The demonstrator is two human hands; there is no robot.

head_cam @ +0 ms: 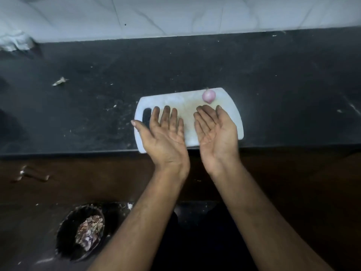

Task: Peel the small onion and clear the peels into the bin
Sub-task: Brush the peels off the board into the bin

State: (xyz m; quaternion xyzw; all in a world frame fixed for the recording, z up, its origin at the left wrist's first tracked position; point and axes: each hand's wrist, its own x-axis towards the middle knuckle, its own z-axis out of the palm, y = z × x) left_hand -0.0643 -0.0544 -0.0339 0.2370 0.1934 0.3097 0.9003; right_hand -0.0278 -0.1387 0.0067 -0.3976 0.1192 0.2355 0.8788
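Head view: left hand [165,137] and right hand [215,132] palms-up, fingers spread, empty, above cutting board [237,122].

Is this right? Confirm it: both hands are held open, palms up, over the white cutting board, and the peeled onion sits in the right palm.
Not quite. The head view shows the onion lying on the cutting board, beyond the fingertips of the right hand, whose palm is empty. The rest holds: the left hand and the right are open, palms up, over the board.
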